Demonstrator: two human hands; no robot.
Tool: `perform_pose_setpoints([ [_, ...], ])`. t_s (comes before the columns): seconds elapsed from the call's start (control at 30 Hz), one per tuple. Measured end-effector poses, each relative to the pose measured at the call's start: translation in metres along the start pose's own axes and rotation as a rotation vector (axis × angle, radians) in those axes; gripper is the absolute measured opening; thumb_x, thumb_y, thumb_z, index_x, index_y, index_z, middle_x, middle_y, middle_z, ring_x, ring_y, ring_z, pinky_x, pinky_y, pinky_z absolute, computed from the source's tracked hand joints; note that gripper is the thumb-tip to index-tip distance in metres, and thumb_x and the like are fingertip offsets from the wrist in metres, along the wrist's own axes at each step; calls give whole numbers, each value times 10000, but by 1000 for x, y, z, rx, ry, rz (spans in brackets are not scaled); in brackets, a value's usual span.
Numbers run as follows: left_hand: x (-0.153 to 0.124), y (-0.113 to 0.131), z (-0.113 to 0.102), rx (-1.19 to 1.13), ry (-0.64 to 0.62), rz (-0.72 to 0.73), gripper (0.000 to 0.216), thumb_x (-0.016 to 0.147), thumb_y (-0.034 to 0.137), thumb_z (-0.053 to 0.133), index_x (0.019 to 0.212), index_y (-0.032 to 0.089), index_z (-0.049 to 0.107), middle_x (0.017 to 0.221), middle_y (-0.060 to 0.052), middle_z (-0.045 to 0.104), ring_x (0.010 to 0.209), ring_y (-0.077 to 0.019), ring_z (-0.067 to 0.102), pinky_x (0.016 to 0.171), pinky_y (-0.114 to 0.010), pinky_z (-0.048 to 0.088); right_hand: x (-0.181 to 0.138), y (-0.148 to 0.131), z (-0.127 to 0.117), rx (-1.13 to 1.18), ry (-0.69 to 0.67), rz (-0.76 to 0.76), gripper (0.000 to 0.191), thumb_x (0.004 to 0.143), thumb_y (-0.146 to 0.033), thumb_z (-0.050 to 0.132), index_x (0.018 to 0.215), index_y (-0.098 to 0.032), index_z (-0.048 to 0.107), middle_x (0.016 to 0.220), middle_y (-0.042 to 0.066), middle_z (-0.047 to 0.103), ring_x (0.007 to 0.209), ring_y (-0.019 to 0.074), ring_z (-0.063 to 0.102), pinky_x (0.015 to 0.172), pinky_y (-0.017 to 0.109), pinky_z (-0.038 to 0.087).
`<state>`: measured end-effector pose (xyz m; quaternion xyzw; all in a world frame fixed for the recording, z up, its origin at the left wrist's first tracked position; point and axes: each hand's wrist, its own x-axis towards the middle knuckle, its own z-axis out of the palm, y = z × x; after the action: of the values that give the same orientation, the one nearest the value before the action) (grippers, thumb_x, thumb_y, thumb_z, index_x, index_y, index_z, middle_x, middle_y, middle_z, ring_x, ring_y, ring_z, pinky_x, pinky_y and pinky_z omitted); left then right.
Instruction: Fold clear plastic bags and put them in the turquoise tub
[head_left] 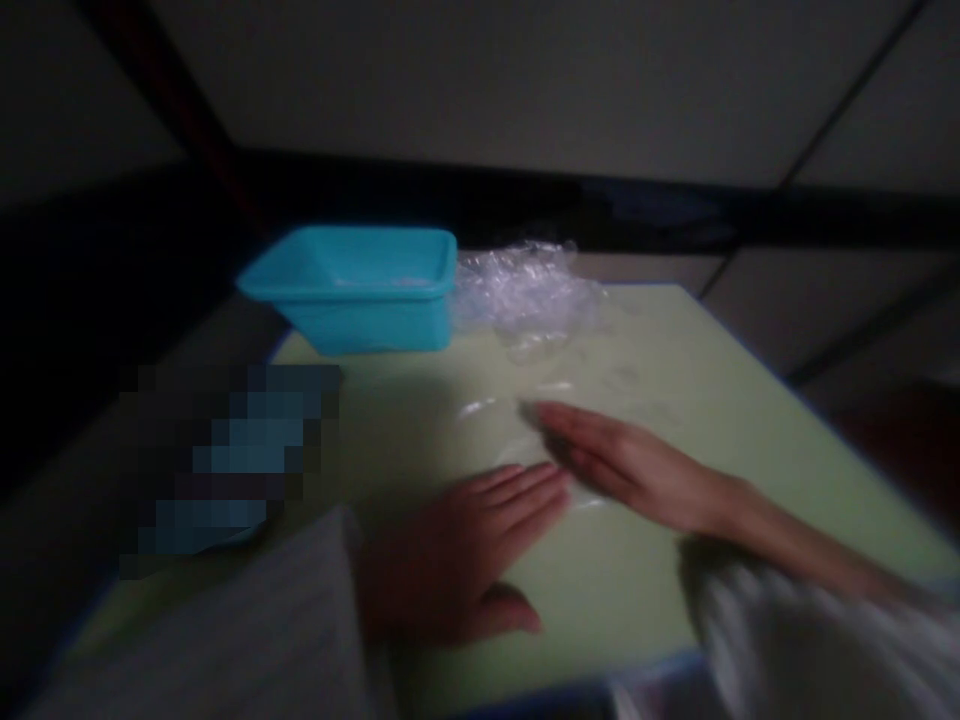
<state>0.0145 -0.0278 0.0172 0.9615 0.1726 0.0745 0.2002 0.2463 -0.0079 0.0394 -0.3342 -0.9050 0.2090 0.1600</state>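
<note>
A clear plastic bag or sheet (487, 412) lies flat on the pale yellow-green table (645, 610), its glossy edges catching the light. Across its near side rests my left hand (480, 550), palm down with the fingers stretched out and the thumb apart. My right hand (615, 455) comes in from the right and touches the plastic with straight fingers, slightly blurred. Neither hand grips anything. The exact outline of the plastic is hard to make out in the dim light.
A turquoise plastic basin (382, 325) stands at the back left of the table. Beside it sits a heap of crumpled clear plastic bags (529, 285). A pixelated dark object (247, 450) lies along the left edge. Behind the table is a pale wall (510, 90).
</note>
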Motion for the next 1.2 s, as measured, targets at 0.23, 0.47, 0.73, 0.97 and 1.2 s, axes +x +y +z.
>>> perform_pose_setpoints([
  [0.23, 0, -4, 4, 2, -7, -2, 751, 846, 616, 437, 1429, 166, 286, 1503, -137, 243, 1389, -307, 198, 1131, -477, 178, -22, 13, 30, -343, -19, 67, 557, 959, -345, 329, 1447, -94, 234, 1503, 138, 221, 1396, 238, 162, 1126, 460, 215],
  [0.47, 1, -4, 3, 46, -51, -7, 769, 844, 623, 434, 1437, 164, 265, 1516, -135, 191, 1399, -303, 161, 1136, -478, 153, -29, 16, 26, -458, -13, 83, 601, 952, -435, 331, 1459, -135, 212, 1516, 116, 189, 1395, 283, 140, 1107, 481, 240],
  [0.73, 0, -3, 1, 24, -32, 3, 757, 846, 623, 428, 1430, 164, 280, 1515, -139, 196, 1396, -299, 178, 1131, -475, 173, -55, 36, 19, -533, 83, 206, 636, 950, -478, 312, 1478, -177, 122, 1510, 96, 211, 1391, 262, 172, 1108, 456, 255],
  [0.97, 0, -4, 2, 16, 1, 11, 748, 845, 630, 422, 1427, 178, 289, 1506, -135, 235, 1385, -306, 213, 1124, -470, 198, -71, 52, 17, -570, 125, 301, 649, 946, -511, 282, 1479, -185, 108, 1512, 81, 212, 1387, 261, 183, 1111, 444, 254],
  [1.2, 0, -4, 1, 46, -60, -7, 765, 850, 633, 405, 1438, 166, 260, 1518, -140, 183, 1397, -298, 172, 1130, -459, 174, -70, 52, 19, -575, 120, 313, 660, 939, -534, 278, 1472, -163, 158, 1510, 92, 222, 1390, 294, 164, 1096, 467, 271],
])
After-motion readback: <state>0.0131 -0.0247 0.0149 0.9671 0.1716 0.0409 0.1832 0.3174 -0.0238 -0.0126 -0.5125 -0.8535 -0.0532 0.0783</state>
